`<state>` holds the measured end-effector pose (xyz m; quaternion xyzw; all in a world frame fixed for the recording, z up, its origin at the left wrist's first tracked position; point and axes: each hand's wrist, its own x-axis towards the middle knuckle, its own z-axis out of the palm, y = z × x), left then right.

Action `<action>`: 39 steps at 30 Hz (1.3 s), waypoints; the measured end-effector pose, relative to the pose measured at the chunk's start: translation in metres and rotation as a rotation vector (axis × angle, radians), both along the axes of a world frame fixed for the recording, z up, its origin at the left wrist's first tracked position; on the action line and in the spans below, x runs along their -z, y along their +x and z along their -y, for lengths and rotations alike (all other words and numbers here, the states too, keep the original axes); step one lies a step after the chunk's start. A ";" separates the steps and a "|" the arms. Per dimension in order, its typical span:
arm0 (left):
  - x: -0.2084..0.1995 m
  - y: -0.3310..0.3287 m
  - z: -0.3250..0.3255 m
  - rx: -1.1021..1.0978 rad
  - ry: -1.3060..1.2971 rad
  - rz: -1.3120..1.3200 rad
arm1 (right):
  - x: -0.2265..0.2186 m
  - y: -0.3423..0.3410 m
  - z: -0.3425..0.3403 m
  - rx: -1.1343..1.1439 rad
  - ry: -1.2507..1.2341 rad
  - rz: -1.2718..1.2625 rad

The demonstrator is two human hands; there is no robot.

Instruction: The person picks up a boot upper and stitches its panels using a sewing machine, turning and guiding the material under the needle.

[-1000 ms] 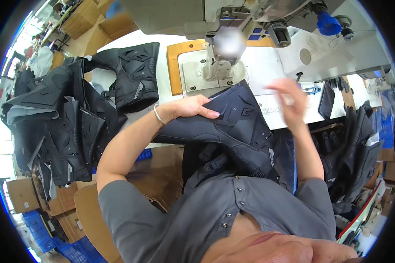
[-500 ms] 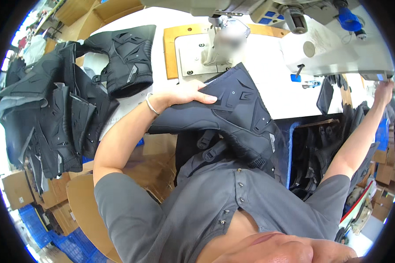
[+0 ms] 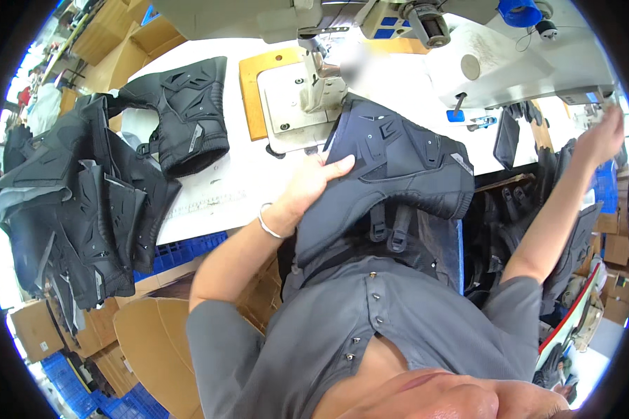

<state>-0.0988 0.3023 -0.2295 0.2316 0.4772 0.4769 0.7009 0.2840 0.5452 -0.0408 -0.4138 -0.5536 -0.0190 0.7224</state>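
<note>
Cardboard boxes (image 3: 35,329) stand at the lower left of the frame, with blue crates (image 3: 66,380) just below them. Above, a heap of black pieces (image 3: 87,202) fills the left side, molded panels and grey lining showing among its folds. Just right of it, in the upper left, a finished-looking boot upper (image 3: 192,115) lies on the white table (image 3: 206,195).

Left of centre, the left hand (image 3: 306,187), with a white bracelet (image 3: 270,222) at its wrist, grips a black boot (image 3: 405,174) by one side; the thumb presses on its outer face and the other fingers are largely hidden. This boot lies at the centre of the frame, over the table's near edge and in front of the person's grey shirt (image 3: 314,328), with buckled straps (image 3: 397,241) hanging below it. Its upper corner comes close to the sewing machine (image 3: 321,87) at the top; whether they touch, I cannot tell.

At the upper right, the right hand (image 3: 601,136) reaches up to the machine's control panel (image 3: 584,96); its fingers are blurred, so I cannot tell how wide they stand. Below that forearm, more black boots (image 3: 569,241) are bunched at the right side.
</note>
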 end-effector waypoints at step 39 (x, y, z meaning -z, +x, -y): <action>-0.032 0.040 0.030 -0.059 0.577 -1.210 | 0.216 -0.093 0.174 -0.439 -0.726 -0.054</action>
